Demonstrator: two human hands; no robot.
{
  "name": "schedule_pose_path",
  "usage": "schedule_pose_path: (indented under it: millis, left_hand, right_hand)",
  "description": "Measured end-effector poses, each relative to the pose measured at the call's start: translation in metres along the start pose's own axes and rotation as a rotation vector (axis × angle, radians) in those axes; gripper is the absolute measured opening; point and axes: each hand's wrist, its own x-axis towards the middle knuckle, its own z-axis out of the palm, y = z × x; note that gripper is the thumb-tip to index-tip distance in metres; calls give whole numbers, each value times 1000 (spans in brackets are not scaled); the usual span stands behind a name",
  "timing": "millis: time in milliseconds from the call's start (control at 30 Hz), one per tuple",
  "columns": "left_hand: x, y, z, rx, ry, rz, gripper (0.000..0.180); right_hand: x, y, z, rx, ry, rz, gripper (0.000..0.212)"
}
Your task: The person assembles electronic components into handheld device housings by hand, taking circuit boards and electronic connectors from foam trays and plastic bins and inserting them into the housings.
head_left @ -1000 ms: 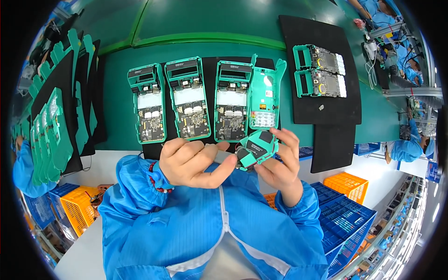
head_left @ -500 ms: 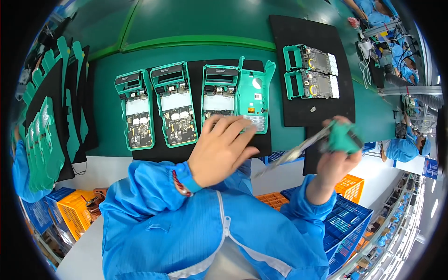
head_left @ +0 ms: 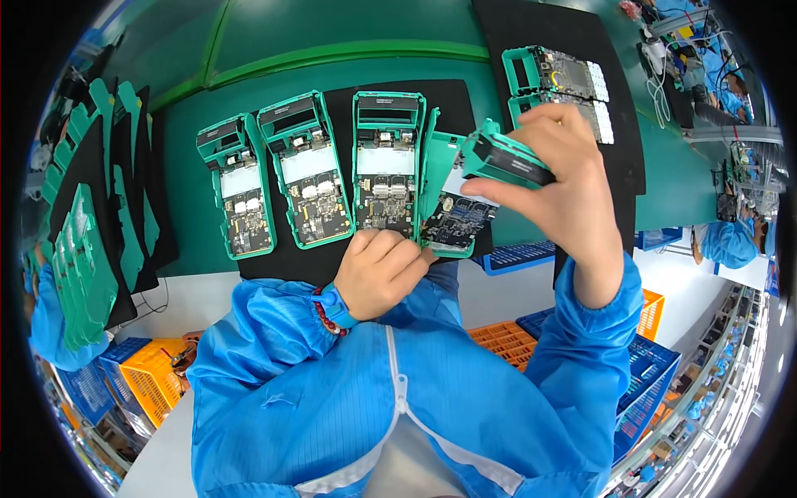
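Observation:
My right hand point(head_left: 569, 170) grips a circuit board assembly point(head_left: 465, 217) by its green and black frame end. The black board tilts down to the left over an open green housing shell point(head_left: 440, 153), its lower end at the shell's near part. Curled at the shell's near left corner, my left hand point(head_left: 382, 270) pinches that edge; its fingertips are partly hidden. Left of this shell lie three green housings with boards fitted: a nearest one point(head_left: 387, 166), a middle one point(head_left: 309, 178) and a far left one point(head_left: 243, 195).
A black mat point(head_left: 290, 249) lies under the housings on the green table point(head_left: 349, 41). On another black mat point(head_left: 531, 21) at the right rest board assemblies point(head_left: 573, 70), partly behind my right hand. Green shells point(head_left: 83, 266) stand at the left. Blue and orange crates point(head_left: 502, 342) sit below.
My right hand has brought the board assembly left over the open shell. My left hand has drawn back toward me to the shell's near edge, its fingers now curled.

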Motion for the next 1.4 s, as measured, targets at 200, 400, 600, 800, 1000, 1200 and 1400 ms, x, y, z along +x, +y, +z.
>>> schedule_pose_path:
  millis: [200, 400, 600, 800, 1000, 1200, 1400]
  left_hand:
    - [6, 0, 9, -1, 17, -40, 22]
    - [23, -6, 10, -72, -120, -48, 46]
    - [25, -9, 17, -9, -228, -38, 43]
    - [32, -4, 15, 39, -227, -47, 41]
    - [32, 7, 6, 100, -303, 38, 41]
    - [36, 4, 12, -97, -207, -22, 53]
    - [34, 2, 20, 77, -254, 95, 43]
  right_hand:
    - [13, 4, 4, -4, -74, -129, 48]
    - [5, 42, 47, 4, -48, -18, 50]
    - [9, 71, 67, -133, 152, -76, 47]
    - [5, 84, 80, -320, 183, -168, 53]
    - [-11, 63, 63, -172, -71, -4, 54]
    - [-3, 56, 50, 11, -213, 242, 50]
    - [6, 66, 54, 169, -300, 322, 47]
